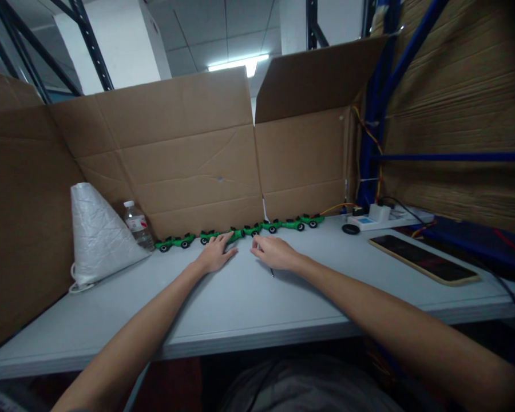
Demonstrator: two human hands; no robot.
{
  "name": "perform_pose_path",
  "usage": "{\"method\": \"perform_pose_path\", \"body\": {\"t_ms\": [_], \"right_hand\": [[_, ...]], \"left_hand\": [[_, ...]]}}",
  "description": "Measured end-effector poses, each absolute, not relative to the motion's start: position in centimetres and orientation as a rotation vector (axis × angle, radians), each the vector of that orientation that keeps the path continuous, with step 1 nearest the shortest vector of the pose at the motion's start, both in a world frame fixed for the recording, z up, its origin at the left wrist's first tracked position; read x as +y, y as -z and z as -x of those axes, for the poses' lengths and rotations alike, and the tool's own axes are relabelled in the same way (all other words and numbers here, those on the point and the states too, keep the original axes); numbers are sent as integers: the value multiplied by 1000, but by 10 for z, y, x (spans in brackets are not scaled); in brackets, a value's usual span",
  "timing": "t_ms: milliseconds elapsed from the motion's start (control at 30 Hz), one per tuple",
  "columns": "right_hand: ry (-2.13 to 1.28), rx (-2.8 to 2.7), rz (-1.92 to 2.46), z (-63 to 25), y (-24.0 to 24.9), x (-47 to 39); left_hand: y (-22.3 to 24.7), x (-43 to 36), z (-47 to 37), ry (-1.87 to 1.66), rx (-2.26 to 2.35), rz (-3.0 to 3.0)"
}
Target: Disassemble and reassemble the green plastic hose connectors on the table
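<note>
Green toy cars (239,233) lie against spread left hand (215,254), beyond right hand (275,253) gripping thin rod (272,273)

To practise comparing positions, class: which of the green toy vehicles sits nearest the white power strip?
The rightmost green toy vehicle, at the row's end; its left neighbour and the rest are farther from the white power strip.

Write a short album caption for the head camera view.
Left hand and right hand at a row of green toy cars before a cardboard wall.
</note>
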State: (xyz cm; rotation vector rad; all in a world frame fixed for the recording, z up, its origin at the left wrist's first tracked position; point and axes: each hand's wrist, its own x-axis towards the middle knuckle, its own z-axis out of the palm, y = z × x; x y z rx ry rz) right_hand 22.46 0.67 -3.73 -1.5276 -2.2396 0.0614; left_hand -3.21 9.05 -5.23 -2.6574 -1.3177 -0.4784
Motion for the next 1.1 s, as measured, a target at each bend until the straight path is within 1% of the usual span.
{"method": "perform_pose_path", "body": {"t_ms": [300,400,600,733,867,967,1033,1100], "right_hand": [[-57,-2250,1527,-229,39,8],[-55,-2250,1522,-229,39,7],[-58,-2249,1519,-229,38,5],[-71,-2251,1519,-230,37,5],[-72,-2246,1497,-230,37,4],[-68,-2235,1492,-230,37,4],[-67,-2230,1504,-229,36,3],[-66,-2228,1515,-229,36,3]], "left_hand": [[27,68,30,610,-1330,2560],[28,66,29,639,-1384,2529],[36,69,28,543,-1372,2560],[32,71,29,648,-1365,2586],[24,62,28,720,-1176,2786],[23,53,23,777,-1177,2853],[24,50,21,774,-1167,2880],[27,50,20,700,-1212,2853]]}}
